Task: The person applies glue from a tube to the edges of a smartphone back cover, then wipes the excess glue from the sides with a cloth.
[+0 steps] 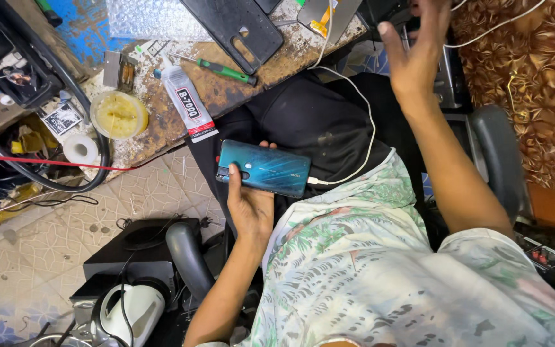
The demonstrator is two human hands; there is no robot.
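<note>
A person's left hand (250,204) holds a teal phone (264,168) back side up over their lap, palm under it, fingers wrapped around its far edge. A white cable (361,103) is plugged into the phone's right end. The right hand (417,48) is raised, fingers spread, holding nothing, near the worn workbench (226,90), where a glue tube (186,103) and a green screwdriver (226,71) lie.

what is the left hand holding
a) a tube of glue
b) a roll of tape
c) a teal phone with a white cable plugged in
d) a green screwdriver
c: the left hand is wrapped around the teal phone, which has a white cable plugged into its end, while the screwdriver and the glue tube lie untouched on the bench.
</note>
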